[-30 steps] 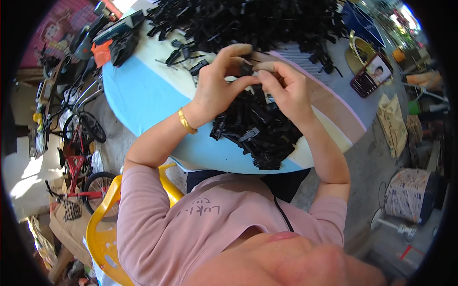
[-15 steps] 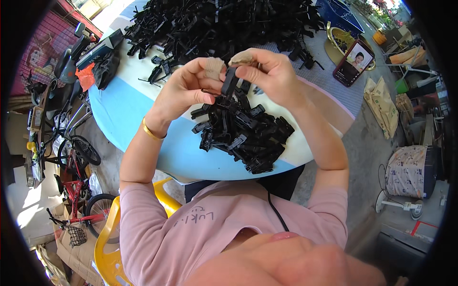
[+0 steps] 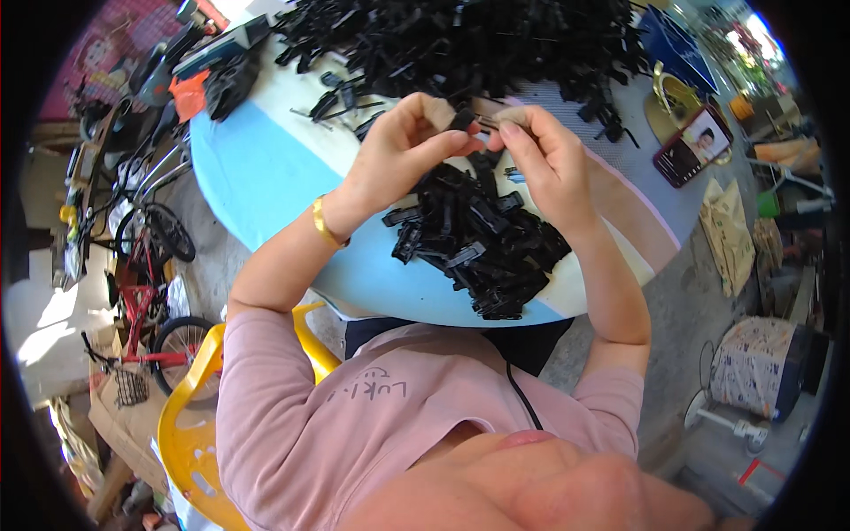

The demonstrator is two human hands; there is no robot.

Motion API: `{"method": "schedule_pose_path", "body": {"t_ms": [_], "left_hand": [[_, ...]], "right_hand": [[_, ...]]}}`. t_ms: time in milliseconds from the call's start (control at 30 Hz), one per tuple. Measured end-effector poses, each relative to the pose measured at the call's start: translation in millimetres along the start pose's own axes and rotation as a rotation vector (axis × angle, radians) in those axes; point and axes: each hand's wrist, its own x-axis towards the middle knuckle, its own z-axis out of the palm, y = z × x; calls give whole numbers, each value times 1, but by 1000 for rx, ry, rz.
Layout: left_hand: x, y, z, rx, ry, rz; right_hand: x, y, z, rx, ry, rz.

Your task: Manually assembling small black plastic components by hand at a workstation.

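Work in the head view is centring on a small black part (image 3: pixel 461 120), which is being held up over the bench (image 3: pixel 257 190), in front of the person and between the two hands. The left hand (image 3: pixel 392 152) is pinching this part between thumb and fingers, its grip pressing together on it. The right hand (image 3: pixel 552 165) is facing it from just beside, its grip apparently pinching the ends of thin dark strips (image 3: pixel 486 122) that are spanning the narrow gap. Whether the strips are joining the part is not clear at this size. A tan wrap is covering a finger on each hand, and a gold bracelet (image 3: pixel 325 221) is circling the left wrist.

Below the hands, a smaller pile (image 3: pixel 478 234) of similar black pieces is lying near the bench's close edge; a much larger heap (image 3: pixel 460 44) is covering the far side. A phone (image 3: pixel 695 146) is lying at the right, its screen lit.

The step in hand seems to be close two-handed handling of one piece. The next move is probably calling for a steady left pinch and fine fingertip control on the right.
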Motion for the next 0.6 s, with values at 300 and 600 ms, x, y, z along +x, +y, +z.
{"method": "schedule_pose_path", "body": {"t_ms": [300,600], "left_hand": [[-9,-2,7,153,15,96],[-11,-2,5,177,30,124]], "right_hand": [[-3,-9,5,-54,-105,89],[-2,-4,7,-99,-109,-43]]}}
